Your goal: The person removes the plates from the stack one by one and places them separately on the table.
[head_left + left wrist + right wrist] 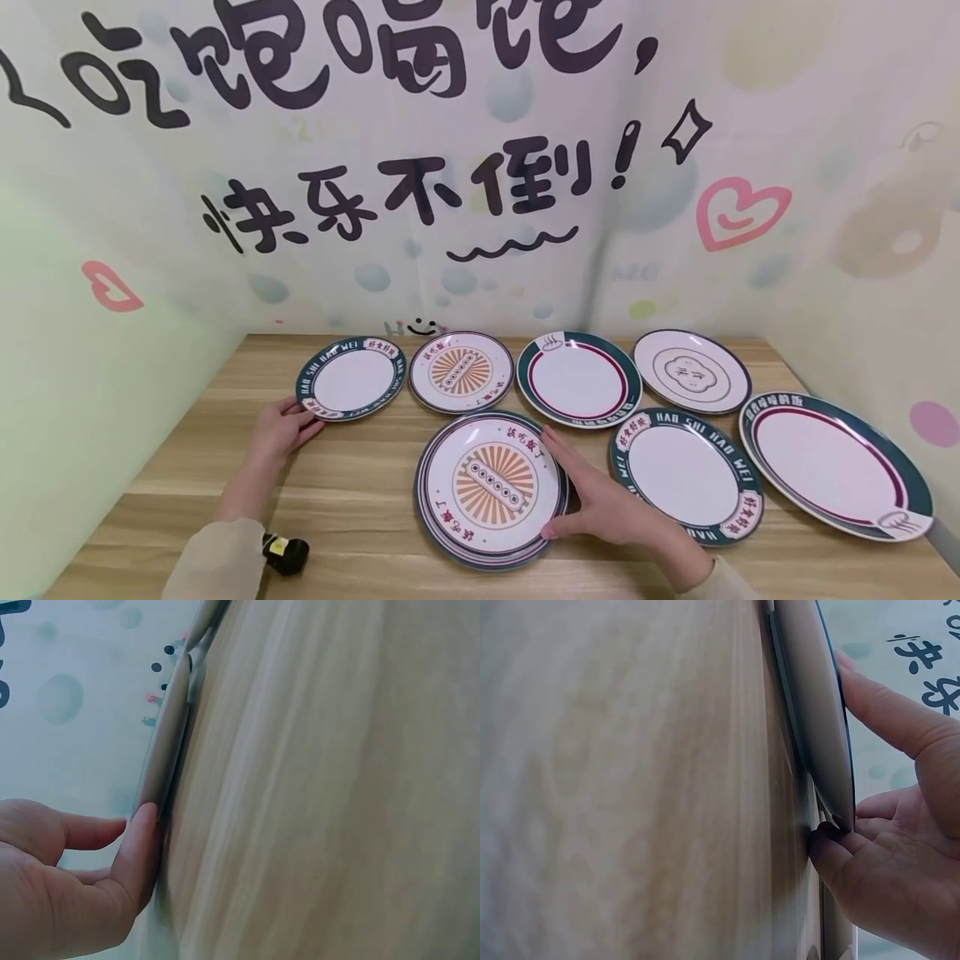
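Observation:
At the back left, a round white plate [358, 379] with a lettered green rim lies on the wooden table. My left hand [279, 432] pinches its near-left edge, thumb and fingertips right at the rim, as the left wrist view [82, 877] of the hand also shows. Front and centre is a sunburst plate [495, 492], white with orange rays and dark rings round its edge. My right hand [600, 500] grips this plate by the right side. In the right wrist view, the thumb lies along the rim of the plate [821, 712] and the fingertips reach beneath it.
Along the back stand a smaller sunburst plate [461, 372], a green-and-red-rimmed plate [579, 379] and a thin-rimmed plate [692, 372]. To the right are another lettered plate [684, 475] and a large oval plate [832, 467]. A black object [287, 554] is by the left sleeve.

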A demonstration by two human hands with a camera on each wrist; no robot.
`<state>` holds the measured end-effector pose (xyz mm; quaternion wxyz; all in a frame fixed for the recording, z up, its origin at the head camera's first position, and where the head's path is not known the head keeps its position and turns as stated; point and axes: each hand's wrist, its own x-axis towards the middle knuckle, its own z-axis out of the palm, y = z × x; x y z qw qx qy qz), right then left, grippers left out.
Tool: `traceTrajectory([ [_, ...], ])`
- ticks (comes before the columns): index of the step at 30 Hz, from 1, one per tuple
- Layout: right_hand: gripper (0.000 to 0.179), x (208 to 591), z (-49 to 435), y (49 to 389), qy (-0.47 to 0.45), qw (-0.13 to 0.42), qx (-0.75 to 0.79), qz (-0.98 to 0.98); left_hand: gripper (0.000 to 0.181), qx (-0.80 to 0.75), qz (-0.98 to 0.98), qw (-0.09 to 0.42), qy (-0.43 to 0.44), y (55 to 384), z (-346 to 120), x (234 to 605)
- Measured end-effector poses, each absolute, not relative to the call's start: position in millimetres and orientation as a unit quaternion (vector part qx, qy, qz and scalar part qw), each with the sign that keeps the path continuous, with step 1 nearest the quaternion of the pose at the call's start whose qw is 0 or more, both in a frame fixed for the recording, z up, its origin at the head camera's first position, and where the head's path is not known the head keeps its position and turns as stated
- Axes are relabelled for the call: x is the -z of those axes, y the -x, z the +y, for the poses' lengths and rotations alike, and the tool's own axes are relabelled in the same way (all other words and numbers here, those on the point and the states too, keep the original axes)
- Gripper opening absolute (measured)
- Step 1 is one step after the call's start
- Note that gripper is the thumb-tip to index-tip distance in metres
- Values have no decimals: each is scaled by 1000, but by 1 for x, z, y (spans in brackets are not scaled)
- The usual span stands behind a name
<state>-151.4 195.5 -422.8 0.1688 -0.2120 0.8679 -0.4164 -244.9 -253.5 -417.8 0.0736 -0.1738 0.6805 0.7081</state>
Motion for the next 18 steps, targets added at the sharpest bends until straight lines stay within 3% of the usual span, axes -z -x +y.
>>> traceTrajectory([
  [5, 112, 422, 195, 151, 209, 172, 416, 868, 64, -698, 693, 91, 158, 240, -256, 415],
  [13, 112, 422, 195, 151, 216, 168, 420, 865, 65, -606, 782, 58, 135, 224, -247, 405],
  [18, 112, 423, 195, 150, 223, 162, 417, 866, 56, -581, 806, 65, 99, 213, -226, 398],
])
